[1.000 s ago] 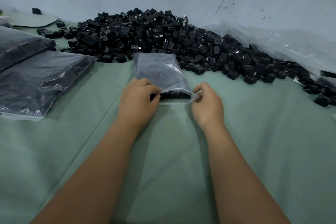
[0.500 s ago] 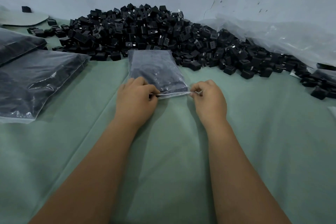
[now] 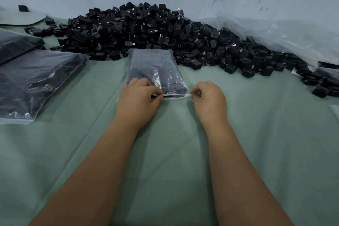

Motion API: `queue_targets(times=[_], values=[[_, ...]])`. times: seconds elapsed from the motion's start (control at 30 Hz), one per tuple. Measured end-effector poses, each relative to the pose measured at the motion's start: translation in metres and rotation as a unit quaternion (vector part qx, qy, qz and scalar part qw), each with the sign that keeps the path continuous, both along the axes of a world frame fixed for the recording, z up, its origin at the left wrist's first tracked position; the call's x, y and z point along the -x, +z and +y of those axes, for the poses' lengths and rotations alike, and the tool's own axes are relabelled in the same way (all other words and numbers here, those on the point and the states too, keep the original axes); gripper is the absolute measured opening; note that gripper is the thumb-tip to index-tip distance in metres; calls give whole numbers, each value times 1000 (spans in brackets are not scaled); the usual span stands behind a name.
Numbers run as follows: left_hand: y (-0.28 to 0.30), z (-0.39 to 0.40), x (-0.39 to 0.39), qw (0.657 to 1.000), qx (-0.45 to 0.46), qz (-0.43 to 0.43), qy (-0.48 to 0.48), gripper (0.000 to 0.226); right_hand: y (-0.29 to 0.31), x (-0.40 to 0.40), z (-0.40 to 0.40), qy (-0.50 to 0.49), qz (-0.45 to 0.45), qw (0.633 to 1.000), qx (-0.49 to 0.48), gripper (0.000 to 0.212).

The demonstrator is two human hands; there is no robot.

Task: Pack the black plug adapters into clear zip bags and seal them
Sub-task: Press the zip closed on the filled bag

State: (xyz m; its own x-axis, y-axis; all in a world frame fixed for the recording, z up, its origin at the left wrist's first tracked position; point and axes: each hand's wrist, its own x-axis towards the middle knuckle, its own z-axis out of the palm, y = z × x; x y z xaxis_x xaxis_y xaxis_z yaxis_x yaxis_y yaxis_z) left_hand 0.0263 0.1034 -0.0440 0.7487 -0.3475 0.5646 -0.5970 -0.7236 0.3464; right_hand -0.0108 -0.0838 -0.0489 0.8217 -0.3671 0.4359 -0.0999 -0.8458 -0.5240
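fingers (image 3: 159,94) of my left hand (image 3: 136,100) pinch one end of the zip strip on the filled zip bag (image 3: 156,71); my right hand (image 3: 210,100) pinches the other end, the strip taut between them. the bag lies on the green tabletop (image 3: 174,152) just beyond my knuckles, the loose plug adapters (image 3: 146,29) heaped past it. if the two tracks sit misaligned, the middle may stay open. adapters crowd the mouth and could bulge it apart, and pulling too hard could tear the thin plastic.
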Motion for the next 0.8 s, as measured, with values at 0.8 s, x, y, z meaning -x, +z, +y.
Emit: queue_targets(times=[0.8], values=[[0,0,-1,1000,3,27,-3,18,4,-3,9,21,-5,993,120,5]])
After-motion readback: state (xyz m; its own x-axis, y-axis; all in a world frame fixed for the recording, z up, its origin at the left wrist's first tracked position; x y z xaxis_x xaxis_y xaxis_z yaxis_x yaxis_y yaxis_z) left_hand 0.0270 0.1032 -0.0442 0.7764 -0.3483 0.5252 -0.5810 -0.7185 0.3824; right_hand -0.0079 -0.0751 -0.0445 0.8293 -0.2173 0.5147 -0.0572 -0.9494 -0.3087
